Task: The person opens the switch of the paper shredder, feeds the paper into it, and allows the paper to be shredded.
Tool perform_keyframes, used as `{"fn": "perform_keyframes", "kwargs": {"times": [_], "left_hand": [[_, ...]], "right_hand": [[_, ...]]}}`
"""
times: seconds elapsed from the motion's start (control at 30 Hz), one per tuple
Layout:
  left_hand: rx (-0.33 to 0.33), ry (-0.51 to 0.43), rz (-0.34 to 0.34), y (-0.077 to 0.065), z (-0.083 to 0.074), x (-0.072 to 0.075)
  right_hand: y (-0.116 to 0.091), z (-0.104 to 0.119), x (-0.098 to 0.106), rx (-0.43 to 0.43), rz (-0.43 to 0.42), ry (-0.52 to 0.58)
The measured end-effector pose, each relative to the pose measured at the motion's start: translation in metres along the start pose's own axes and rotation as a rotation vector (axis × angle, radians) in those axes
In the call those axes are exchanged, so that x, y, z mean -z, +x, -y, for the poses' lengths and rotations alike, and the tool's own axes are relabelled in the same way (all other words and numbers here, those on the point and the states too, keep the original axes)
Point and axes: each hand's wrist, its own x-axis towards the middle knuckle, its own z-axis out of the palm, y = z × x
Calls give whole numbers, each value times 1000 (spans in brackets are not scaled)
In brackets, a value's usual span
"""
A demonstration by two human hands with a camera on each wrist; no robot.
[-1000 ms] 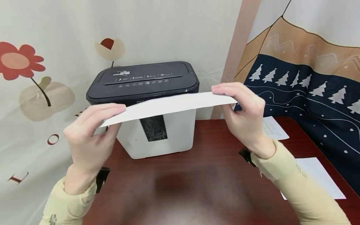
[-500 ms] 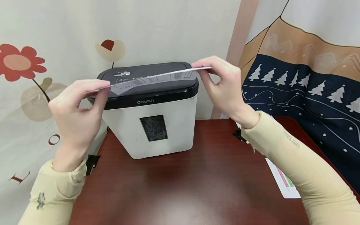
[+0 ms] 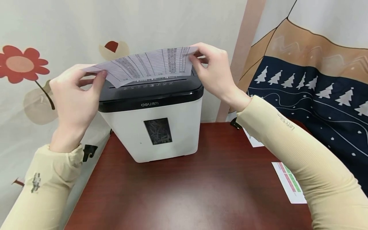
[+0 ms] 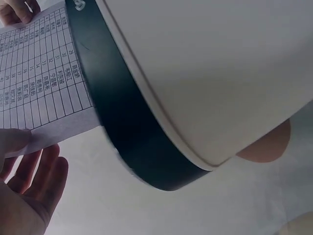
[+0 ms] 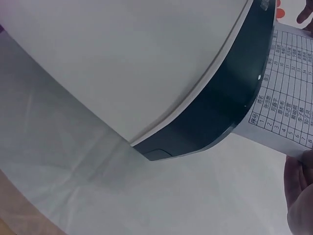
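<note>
A sheet of paper (image 3: 143,65) printed with a table hangs between both hands, tilted, over the black lid (image 3: 161,94) of a paper shredder (image 3: 181,124). My left hand (image 3: 75,95) pinches its left edge between thumb and fingers. At the right edge, the thumb and fingers of my right hand (image 3: 214,72) pinch it too. The sheet's lower edge lies close to the lid's slot; whether it touches cannot be told. Both wrist views look up past the shredder, with the printed paper (image 4: 49,73) beyond its dark rim (image 5: 215,107).
A dark window (image 3: 158,131) in the shredder's white front shows shreds inside. The shredder stands on a dark red table (image 3: 178,191). Two papers lie at the right: one with coloured bars (image 3: 288,182) and one (image 3: 253,139) partly behind the right sleeve. Patterned curtains hang behind.
Both hands have risen and moved back with the sheet, from in front of the shredder to over its lid. The sheet has tipped, so its printed side now shows.
</note>
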Motion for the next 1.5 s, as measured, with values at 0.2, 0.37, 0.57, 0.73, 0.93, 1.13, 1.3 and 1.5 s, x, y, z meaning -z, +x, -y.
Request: {"fn": "perform_keyframes", "kwargs": {"times": [0.2,0.37,0.57,0.73,0.93,1.13,1.3,1.5], "left_hand": [[73,31,37,7,9,-2],[94,35,38,10,13,-2],[68,42,53,14,14,-4],[60,59,67,19,13,-5],[112,90,92,20,16,-7],[135,120,122,16,23,-9],[117,130,131,14,27,-9],[128,133,139,12,31,-9]], "right_hand": [[8,1,-3,-84,82,-20],[14,-1,-6,-110,119,-21],[23,-6,-6,-176,152,-40],[28,-9,-7,-202,172,-50],[27,-13,-11,-229,203,-62],[22,-17,-18,-243,235,-78],[19,-19,-21,-249,245,-97],[18,-19,-24,-252,257,-100]]}}
